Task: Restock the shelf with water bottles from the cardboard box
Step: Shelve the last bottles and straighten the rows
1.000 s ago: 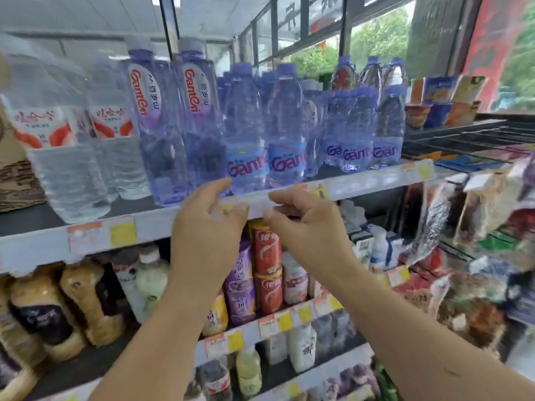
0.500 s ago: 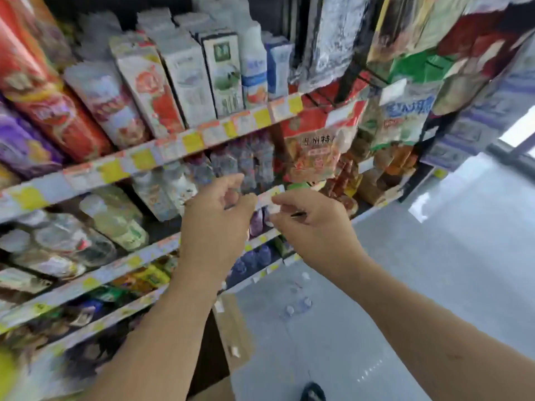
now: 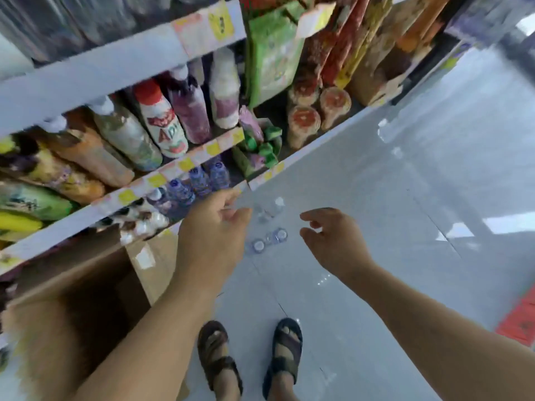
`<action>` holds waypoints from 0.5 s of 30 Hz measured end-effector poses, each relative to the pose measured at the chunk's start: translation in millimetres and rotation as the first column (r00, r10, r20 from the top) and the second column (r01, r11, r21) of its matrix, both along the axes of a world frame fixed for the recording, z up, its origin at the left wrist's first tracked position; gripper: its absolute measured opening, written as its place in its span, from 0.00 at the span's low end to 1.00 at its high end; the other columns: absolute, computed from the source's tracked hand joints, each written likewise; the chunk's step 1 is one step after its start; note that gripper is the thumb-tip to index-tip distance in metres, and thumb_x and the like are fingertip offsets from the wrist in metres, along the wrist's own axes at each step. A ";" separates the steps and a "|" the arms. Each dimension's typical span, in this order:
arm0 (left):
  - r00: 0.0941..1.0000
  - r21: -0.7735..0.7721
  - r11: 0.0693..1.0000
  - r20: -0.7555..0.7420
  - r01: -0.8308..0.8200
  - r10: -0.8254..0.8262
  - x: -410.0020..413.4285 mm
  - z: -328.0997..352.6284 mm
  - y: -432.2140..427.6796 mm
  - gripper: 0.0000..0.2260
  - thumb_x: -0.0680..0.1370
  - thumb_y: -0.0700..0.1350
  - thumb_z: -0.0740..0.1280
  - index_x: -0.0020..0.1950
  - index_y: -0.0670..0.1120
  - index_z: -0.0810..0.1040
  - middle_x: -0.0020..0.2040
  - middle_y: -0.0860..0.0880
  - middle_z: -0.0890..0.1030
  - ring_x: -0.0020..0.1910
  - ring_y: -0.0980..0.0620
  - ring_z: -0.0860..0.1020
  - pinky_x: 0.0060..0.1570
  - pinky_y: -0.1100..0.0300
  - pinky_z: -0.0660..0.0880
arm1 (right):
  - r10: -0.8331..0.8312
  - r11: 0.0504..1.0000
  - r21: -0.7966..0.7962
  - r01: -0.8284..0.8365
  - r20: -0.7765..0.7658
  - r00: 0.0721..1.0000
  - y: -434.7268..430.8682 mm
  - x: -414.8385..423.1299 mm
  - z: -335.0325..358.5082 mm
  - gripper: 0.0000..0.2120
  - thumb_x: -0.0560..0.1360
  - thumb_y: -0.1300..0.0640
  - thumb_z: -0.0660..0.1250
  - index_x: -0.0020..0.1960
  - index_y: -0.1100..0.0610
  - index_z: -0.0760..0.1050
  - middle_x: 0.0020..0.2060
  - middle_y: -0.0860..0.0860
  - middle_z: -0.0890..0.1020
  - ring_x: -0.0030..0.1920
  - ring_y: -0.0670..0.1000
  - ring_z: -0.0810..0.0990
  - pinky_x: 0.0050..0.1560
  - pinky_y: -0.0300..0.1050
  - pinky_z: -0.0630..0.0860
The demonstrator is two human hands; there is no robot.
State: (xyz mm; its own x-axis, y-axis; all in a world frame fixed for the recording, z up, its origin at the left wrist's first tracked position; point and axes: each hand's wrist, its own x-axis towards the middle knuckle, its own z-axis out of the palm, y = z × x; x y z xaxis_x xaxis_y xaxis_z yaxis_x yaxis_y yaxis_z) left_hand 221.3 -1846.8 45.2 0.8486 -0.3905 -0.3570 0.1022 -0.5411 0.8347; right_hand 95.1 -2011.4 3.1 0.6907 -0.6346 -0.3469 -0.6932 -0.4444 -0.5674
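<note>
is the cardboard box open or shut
Open. The box has its flaps spread out and its dark inside shows from above. Whether it is full or empty cannot be told: the inside is too dark and blurred.

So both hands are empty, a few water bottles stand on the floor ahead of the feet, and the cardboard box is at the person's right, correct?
No: the head view shows the cardboard box at the person's left. The rest holds: left hand and right hand hold nothing, and water bottles stand on the floor ahead of the feet.
</note>
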 end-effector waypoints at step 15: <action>0.994 -0.037 0.994 -0.057 -0.099 0.097 17.1 -242.2 -19.0 0.11 0.70 0.55 0.66 0.49 0.67 0.79 0.49 0.71 0.80 0.48 0.69 0.79 0.44 0.61 0.72 | 0.103 0.988 -0.110 -0.112 -0.083 0.991 -69.8 104.2 -316.2 0.31 0.73 0.58 0.71 0.74 0.52 0.67 0.67 0.57 0.72 0.62 0.61 0.74 0.61 0.51 0.74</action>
State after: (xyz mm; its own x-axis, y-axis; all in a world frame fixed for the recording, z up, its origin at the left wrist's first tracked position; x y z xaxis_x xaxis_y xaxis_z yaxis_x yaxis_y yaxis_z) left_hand 238.4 -1865.8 -197.0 0.8630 -0.3214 -0.3899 0.1994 -0.4925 0.8472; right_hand 199.3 -2081.2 -313.1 0.7314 -0.5963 -0.3309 -0.6772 -0.5778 -0.4555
